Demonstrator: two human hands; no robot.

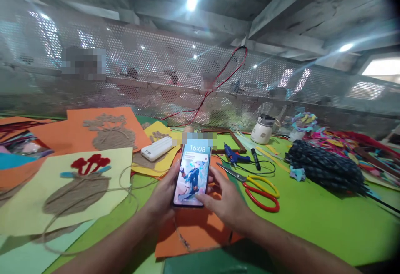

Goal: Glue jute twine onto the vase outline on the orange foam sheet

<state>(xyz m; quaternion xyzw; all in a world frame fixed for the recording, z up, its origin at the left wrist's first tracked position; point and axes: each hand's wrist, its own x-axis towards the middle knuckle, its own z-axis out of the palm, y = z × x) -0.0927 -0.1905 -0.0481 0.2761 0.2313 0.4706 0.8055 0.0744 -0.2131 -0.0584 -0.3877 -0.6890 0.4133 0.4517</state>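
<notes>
A smartphone (192,176) with a lit lock screen reading 16:08 is held upright between both hands. My left hand (164,190) grips its left edge, its fingers partly hidden behind the phone. My right hand (221,195) closes round the right edge, the thumb over the lower screen. Beneath the phone lies orange paper (193,234) with a bit of twine on it. Scissors (261,186) with one red and one yellow handle rest right of my right hand. Behind them are a blue glue gun (234,156) and a black marker (255,159).
Left are a cream sheet with a brown vase and red flowers (90,182), an orange sheet (78,128) and a white power bank (157,148). Loose twine (46,232) crosses the left side. A white bottle (261,130) and dark bundle (321,165) stand right, before a perforated metal screen (150,57).
</notes>
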